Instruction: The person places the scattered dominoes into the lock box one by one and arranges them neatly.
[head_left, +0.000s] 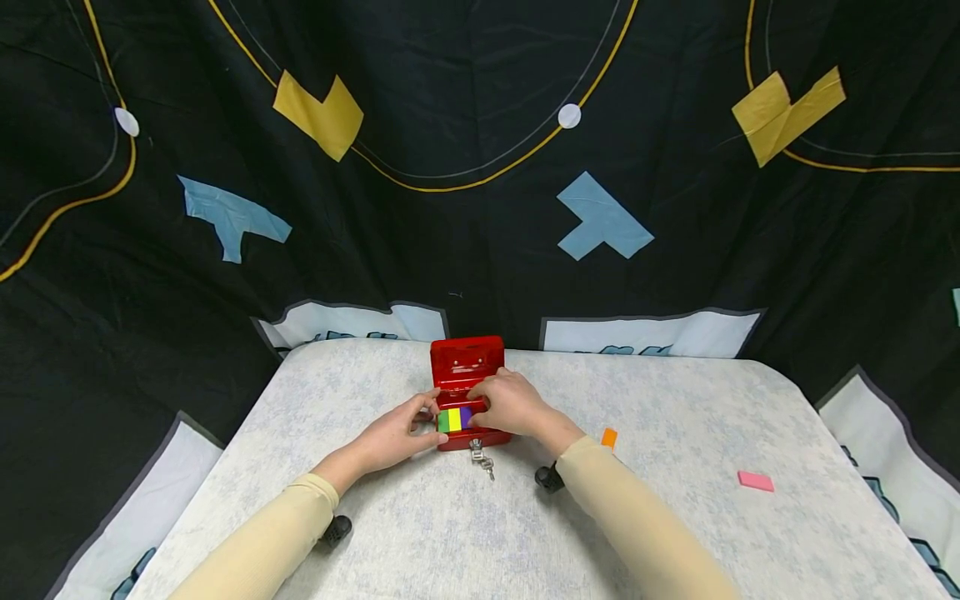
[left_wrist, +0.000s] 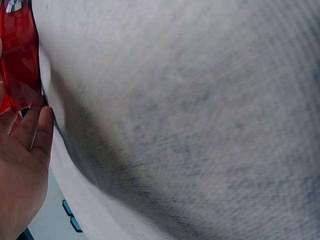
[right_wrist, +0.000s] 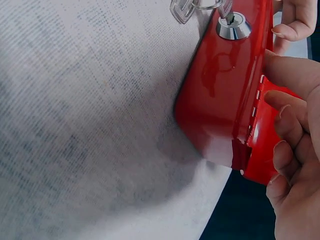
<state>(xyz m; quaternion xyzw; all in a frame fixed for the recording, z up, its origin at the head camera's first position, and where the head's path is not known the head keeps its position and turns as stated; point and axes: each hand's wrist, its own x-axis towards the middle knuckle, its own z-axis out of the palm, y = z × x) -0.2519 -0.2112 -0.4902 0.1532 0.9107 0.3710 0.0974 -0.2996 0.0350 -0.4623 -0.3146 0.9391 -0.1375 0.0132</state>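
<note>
A red cash box [head_left: 491,437] stands on the table with its lid [head_left: 465,358] raised. Inside, a green block [head_left: 443,421], a yellow block [head_left: 454,419] and a purple block [head_left: 467,415] lie side by side. My left hand [head_left: 397,429] rests at the box's left end, thumb by the front corner, fingers along the side. Reaching in from the right, my right hand [head_left: 513,404] has thumb and index finger around the purple block; in the right wrist view the box wall hides the fingertips. Keys [head_left: 487,465] hang from the front lock [right_wrist: 233,26].
To the right on the pale patterned table [head_left: 405,542] lie an orange block [head_left: 609,437] and a pink block [head_left: 755,481]. A black curtain [head_left: 480,267] with taped shapes hangs behind the table.
</note>
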